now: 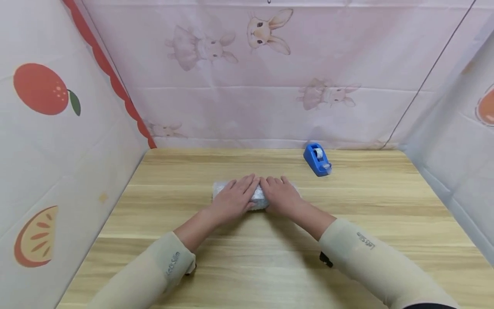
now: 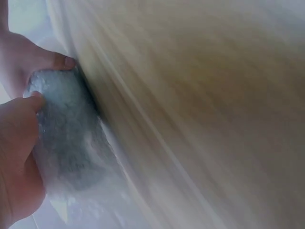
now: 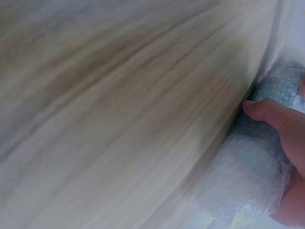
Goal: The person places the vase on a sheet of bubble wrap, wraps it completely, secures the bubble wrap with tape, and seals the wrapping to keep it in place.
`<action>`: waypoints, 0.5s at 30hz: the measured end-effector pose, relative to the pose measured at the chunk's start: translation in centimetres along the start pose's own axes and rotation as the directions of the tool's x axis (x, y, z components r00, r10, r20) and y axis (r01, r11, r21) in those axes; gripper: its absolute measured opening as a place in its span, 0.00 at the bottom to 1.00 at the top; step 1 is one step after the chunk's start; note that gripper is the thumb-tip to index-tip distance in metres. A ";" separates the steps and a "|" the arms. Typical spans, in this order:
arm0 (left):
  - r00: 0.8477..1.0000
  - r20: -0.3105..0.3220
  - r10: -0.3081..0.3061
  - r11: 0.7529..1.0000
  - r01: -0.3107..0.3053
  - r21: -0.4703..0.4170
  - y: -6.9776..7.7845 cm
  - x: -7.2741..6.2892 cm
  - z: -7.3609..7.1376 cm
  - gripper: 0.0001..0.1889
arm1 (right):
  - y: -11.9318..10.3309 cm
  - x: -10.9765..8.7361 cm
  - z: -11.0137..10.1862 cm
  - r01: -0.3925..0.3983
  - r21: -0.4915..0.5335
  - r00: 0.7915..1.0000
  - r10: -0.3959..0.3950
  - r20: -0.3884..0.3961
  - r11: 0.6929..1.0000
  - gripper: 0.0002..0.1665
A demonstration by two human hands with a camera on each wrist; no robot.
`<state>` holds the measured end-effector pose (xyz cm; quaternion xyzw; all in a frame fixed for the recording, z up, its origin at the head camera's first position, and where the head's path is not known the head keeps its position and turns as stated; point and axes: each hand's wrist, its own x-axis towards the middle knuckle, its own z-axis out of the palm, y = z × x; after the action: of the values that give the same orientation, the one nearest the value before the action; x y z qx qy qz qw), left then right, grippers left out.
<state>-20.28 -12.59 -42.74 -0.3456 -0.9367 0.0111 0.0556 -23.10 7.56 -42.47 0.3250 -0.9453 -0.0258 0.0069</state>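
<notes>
A bundle of clear bubble wrap (image 1: 259,200) lies crosswise on the wooden table, with something not visible inside it. My left hand (image 1: 236,196) grips its left half, fingers laid over the top and thumb at the near side. Close beside it, my right hand (image 1: 281,195) holds the right half in the same way, fingertips nearly meeting the left ones. Seen from the left wrist, the wrap (image 2: 71,138) looks greyish and rolled into a thick shape. In the right wrist view the right thumb (image 3: 267,112) presses on the near face of the roll (image 3: 243,167).
A blue tape dispenser (image 1: 317,160) with a roll of clear tape stands toward the back right of the table (image 1: 247,266). Cloth walls printed with rabbits (image 1: 266,32) and fruit (image 1: 42,89) enclose the table at the back and sides.
</notes>
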 end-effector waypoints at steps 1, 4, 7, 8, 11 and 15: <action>1.000 -0.003 0.007 1.000 -0.007 0.003 -0.2 -0.3 0.0 0.35 | 0.0 0.0 0.0 0.002 0.001 1.000 -0.002 0.005 1.000 0.51; 0.999 -0.011 0.030 0.999 -0.030 0.011 -0.8 -1.3 -0.2 0.33 | -0.1 0.0 -0.3 -0.004 0.006 1.000 0.004 0.010 1.000 0.51; 0.998 -0.016 0.054 0.998 -0.054 0.025 -1.2 -2.2 -0.6 0.29 | -0.1 0.0 -0.5 -0.013 0.001 1.000 0.013 0.019 1.000 0.52; 0.997 -0.028 0.068 0.997 -0.067 0.040 -1.3 -2.5 -0.7 0.29 | -0.1 0.0 -0.6 -0.014 0.000 1.000 0.014 0.022 1.000 0.52; 0.987 -0.099 0.125 0.989 -0.116 0.091 -1.6 -3.3 -1.0 0.27 | -0.1 0.1 -0.5 -0.017 0.004 0.999 0.017 0.031 1.000 0.53; 0.957 -0.229 0.180 0.982 -0.159 0.105 -2.1 -4.1 -1.1 0.25 | -0.2 0.1 -0.3 -0.017 0.015 0.999 0.017 0.033 1.000 0.52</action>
<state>-18.37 -16.89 -41.93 -0.4209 -0.8888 0.0146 0.1808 -23.02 7.37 -42.19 0.3165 -0.9482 -0.0235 -0.0108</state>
